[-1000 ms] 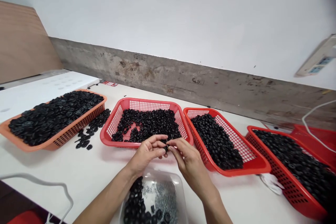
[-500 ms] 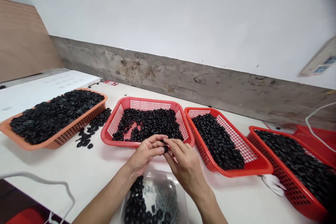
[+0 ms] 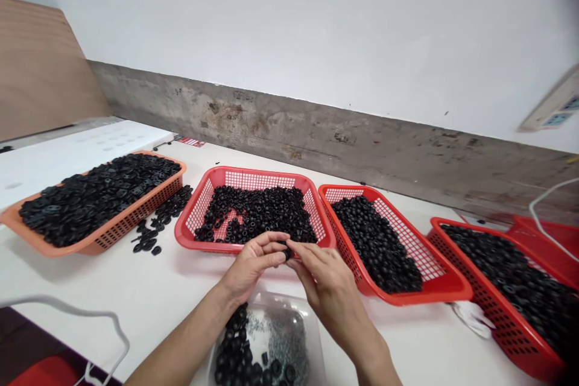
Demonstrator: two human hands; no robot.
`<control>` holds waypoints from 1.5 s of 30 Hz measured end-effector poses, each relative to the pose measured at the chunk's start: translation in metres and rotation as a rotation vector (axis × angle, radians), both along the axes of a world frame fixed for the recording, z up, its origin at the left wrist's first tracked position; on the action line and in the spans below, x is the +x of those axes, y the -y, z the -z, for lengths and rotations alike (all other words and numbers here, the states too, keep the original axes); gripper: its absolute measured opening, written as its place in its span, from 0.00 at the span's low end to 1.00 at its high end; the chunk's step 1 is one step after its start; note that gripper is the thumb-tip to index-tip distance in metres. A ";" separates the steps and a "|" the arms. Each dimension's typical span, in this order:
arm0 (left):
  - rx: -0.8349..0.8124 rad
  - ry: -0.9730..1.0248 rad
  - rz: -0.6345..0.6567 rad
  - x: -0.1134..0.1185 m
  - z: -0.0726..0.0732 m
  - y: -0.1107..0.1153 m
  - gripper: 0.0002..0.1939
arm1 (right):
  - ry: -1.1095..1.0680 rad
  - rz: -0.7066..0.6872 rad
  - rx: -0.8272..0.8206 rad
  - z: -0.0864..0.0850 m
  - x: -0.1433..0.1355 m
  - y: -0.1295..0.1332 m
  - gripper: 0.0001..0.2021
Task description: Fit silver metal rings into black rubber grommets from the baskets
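Observation:
Between the fingertips of both hands is a small round black part (image 3: 286, 253); its exact kind is too small to make out. My left hand (image 3: 257, 262) pinches it from the left with thumb and fingers. From the other side, the closed fingertips of my right hand (image 3: 323, 268) press against it. Both hands hover over the front rim of a red basket (image 3: 194, 244) of small black rings. Below them stands a clear plastic tub (image 3: 316, 338), with larger black round parts (image 3: 239, 356) on its left and tiny greyish pieces (image 3: 284, 338) on its right.
An orange basket (image 3: 104, 241) of flat black pieces stands at left, with loose black pieces (image 3: 154, 229) spilled beside it. To the right are two red baskets, a nearer one (image 3: 447, 283) and a farther one (image 3: 511, 319). A white cable (image 3: 67, 307) crosses the left front.
My right hand has shifted slightly right, and its fingers are straighter. The black part shows more clearly at the left fingertips. My left hand is nearly unmoved.

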State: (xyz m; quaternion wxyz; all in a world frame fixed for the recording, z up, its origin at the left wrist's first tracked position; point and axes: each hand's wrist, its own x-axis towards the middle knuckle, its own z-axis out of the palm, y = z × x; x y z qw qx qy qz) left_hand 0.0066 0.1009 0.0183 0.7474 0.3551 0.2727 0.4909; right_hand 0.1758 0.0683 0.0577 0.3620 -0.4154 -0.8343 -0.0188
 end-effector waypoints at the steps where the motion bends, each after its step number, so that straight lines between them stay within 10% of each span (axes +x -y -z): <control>1: -0.002 -0.011 -0.005 0.000 0.000 0.000 0.20 | -0.018 -0.010 -0.028 -0.001 0.002 0.000 0.13; 20: 0.038 -0.081 -0.105 0.003 -0.012 0.004 0.19 | -0.058 0.073 0.066 0.002 -0.002 0.001 0.13; 45: 0.037 -0.155 -0.298 0.005 -0.027 0.079 0.13 | 0.014 -0.004 0.254 -0.014 -0.032 0.032 0.07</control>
